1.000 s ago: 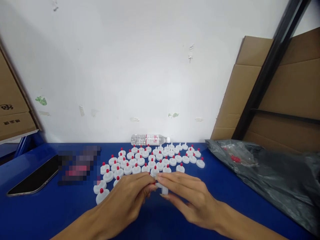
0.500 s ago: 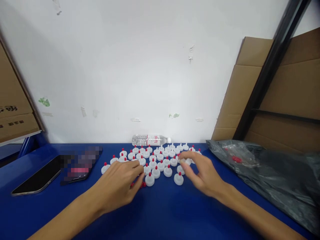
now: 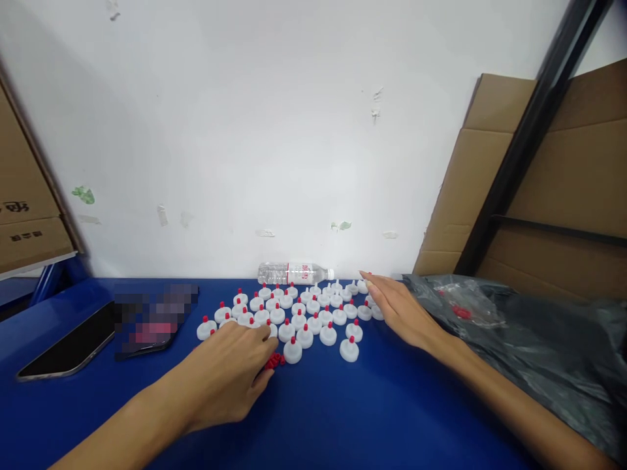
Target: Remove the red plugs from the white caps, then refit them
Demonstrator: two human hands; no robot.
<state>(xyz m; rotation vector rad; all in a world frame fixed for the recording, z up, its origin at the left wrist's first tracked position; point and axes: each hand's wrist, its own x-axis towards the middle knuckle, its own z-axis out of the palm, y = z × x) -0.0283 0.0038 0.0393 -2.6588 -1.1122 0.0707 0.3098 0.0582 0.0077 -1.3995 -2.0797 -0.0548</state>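
Many white nozzle caps (image 3: 304,337) stand upright on the blue table, most with a small red tip; several at the back have bare white nozzles. My left hand (image 3: 228,375) is over a small pile of loose red tips (image 3: 275,360), its thumb and index finger apart with the tips showing between them. My right hand (image 3: 401,310) reaches over the back right of the group, fingers stretched out. It partly covers some caps there, and whether its fingertips touch one is hard to tell.
A clear water bottle (image 3: 294,273) lies along the wall behind the caps. Two phones, one black (image 3: 68,346) and one with a blurred screen (image 3: 161,326), lie at left. A dark plastic bag (image 3: 539,352) with a clear bag (image 3: 470,307) covers the right side. Cardboard (image 3: 482,163) leans behind.
My right hand has let go of a white cap and moved back and right, its fingers straightening. My left hand has lowered over the red tips, its thumb and finger parting.
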